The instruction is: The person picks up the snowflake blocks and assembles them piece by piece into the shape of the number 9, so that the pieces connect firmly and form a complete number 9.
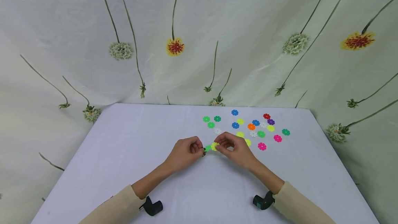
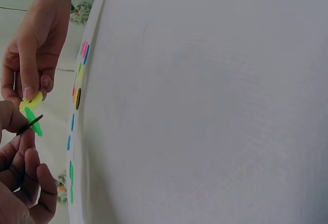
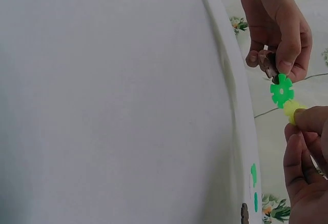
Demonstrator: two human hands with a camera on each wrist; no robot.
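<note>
My left hand [image 1: 186, 153] pinches a dark brown notched disc [image 3: 270, 66] between thumb and fingers. Slotted to that disc is a bright green notched disc [image 3: 282, 92], seen face-on in the right wrist view. A yellow notched disc [image 1: 214, 146] meets the green one's other edge; whether it is fully slotted in, I cannot tell. Thumb and finger of my right hand [image 1: 235, 148] pinch the yellow disc, hiding part of it. Both hands are close together above the white table [image 1: 140, 137], left of the loose discs.
Several loose notched discs lie scattered at the table's back right, among them a blue disc [image 1: 234, 112], an orange disc [image 1: 251, 127] and a pink disc [image 1: 262, 146]. A flower-print cloth [image 1: 248, 44] hangs behind the table. Black devices [image 1: 153, 206] sit at both wrists.
</note>
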